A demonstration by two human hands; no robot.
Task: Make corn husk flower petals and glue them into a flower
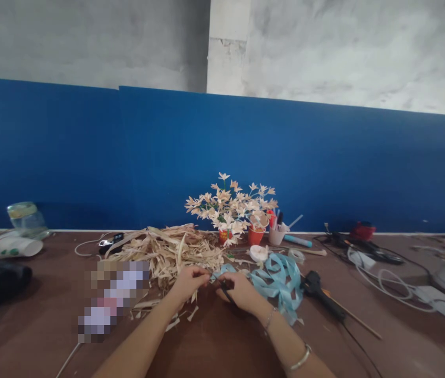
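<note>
- The left hand (188, 282) has thumb and forefinger pinched together; I cannot tell whether something thin sits between them
- The right hand (241, 290), just beside it, grips a dark tool (228, 296) slanting toward the left fingertips; a bracelet (303, 357) circles that forearm
- Just beyond the left hand, a loose heap of dried strips (171, 249); scraps lie near that wrist
- Just right of the right hand, tangled blue ribbon (283, 283); farther right, a black glue gun (320, 295) and a thin stick (358, 317)
- Beyond both hands, pale flowers (226, 206) above a red pot (224, 238) whose yellowish marking is too small to read; to its right, an orange cup (255, 236) and a whitish cup (276, 237) of pens
- Well left of the hands, a white paper cup (20, 245) on its side, bearing green marks I cannot read; behind it, a glass jar (29, 220)
- Nearer the left forearm, a pixelated object (112, 299), any label hidden
- Under everything, a reddish-brown table (210, 349); at its far edge, a blue partition (159, 152); above, a mottled grey wall (88, 42) and a pale pillar (228, 60)
</note>
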